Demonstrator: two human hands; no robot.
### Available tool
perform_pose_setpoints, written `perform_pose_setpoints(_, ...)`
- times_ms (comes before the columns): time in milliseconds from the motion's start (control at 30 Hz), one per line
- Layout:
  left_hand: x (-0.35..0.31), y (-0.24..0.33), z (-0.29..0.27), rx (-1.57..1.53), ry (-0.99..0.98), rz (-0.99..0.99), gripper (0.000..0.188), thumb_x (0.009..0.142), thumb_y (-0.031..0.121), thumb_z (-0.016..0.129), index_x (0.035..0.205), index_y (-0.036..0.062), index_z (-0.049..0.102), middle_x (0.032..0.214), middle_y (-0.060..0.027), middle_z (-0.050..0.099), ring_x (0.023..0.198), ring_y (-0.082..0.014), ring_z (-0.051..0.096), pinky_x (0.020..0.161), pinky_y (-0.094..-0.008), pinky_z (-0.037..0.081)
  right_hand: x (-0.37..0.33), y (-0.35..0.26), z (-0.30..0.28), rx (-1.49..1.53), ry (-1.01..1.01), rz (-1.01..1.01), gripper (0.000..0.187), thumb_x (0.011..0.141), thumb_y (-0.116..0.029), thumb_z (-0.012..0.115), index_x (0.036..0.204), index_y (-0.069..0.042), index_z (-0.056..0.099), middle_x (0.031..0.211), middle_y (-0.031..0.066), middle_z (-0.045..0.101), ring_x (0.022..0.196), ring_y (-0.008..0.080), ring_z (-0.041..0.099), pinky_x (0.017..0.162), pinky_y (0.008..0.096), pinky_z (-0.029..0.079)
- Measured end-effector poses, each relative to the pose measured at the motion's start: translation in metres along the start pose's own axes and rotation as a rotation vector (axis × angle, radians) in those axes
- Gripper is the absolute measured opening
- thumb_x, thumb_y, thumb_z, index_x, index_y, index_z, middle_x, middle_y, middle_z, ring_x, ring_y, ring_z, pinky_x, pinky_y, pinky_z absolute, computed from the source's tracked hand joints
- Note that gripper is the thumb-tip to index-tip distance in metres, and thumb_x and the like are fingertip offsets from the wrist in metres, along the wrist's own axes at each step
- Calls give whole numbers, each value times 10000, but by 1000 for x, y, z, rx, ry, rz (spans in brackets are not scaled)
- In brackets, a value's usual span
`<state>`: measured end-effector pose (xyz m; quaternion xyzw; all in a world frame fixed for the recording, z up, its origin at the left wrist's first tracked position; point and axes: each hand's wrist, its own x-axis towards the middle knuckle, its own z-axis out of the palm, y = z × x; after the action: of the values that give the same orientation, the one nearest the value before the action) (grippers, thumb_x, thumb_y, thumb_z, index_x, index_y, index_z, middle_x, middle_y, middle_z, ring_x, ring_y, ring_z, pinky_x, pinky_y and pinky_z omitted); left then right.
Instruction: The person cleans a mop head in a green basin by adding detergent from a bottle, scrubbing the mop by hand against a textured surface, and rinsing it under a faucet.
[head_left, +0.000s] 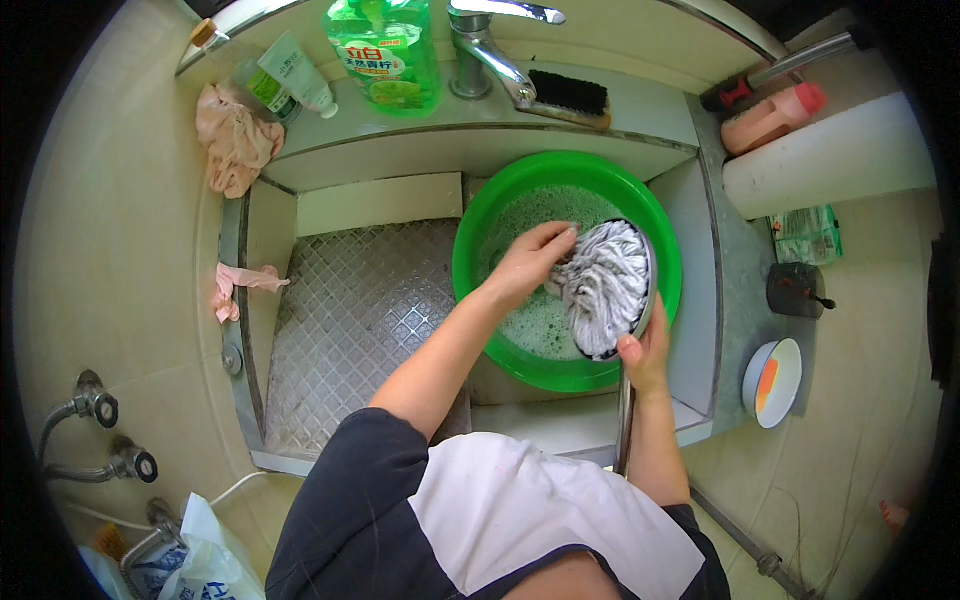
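Observation:
A mop head [605, 285] with grey-and-white strands is tilted over a round green basin [668, 215], its strands turned up toward me. Foamy water [540, 328] lies in the basin. My right hand [648, 352] is closed around the mop head's near right edge, thumb on the front. Under that hand, a metal pole [626, 425] runs down beside my body. My left hand [535, 262] is at the mop head's upper left, thumb and fingers pinched together on the outer strands. Part of the basin's far right is hidden behind the mop head.
The basin stands in a sink [360, 320] with a ridged floor. Along the back ledge are a chrome faucet [470, 60], a green soap bottle [385, 60] and a black-bristled brush [568, 95]. A white bowl [785, 365] and a dark cup [795, 290] sit at the right.

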<state>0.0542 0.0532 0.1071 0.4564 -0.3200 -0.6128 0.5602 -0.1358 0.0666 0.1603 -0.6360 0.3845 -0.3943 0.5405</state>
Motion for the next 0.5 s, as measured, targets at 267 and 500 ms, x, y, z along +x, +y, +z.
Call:
perform_pose_setpoints(267, -14, 33, -26, -213, 199, 49, 338, 912, 238, 536, 1142, -10, 535, 1022, -119, 629, 898, -201, 625, 712, -295, 507, 8, -7, -16, -22, 32, 2, 931, 664, -551, 673, 1286, 74, 373, 1203, 140, 494, 1108, 225, 481, 956, 343, 363)
perform_pose_setpoints(500, -43, -14, 10, 94, -34, -230, 561, 863, 430, 564, 1210, 1, 460, 1062, -97, 587, 919, -159, 577, 668, -314, 503, 7, -13, -20, 51, 31, 64, 885, 681, -526, 664, 1289, 54, 386, 1211, 135, 496, 1122, 217, 471, 966, 334, 351)
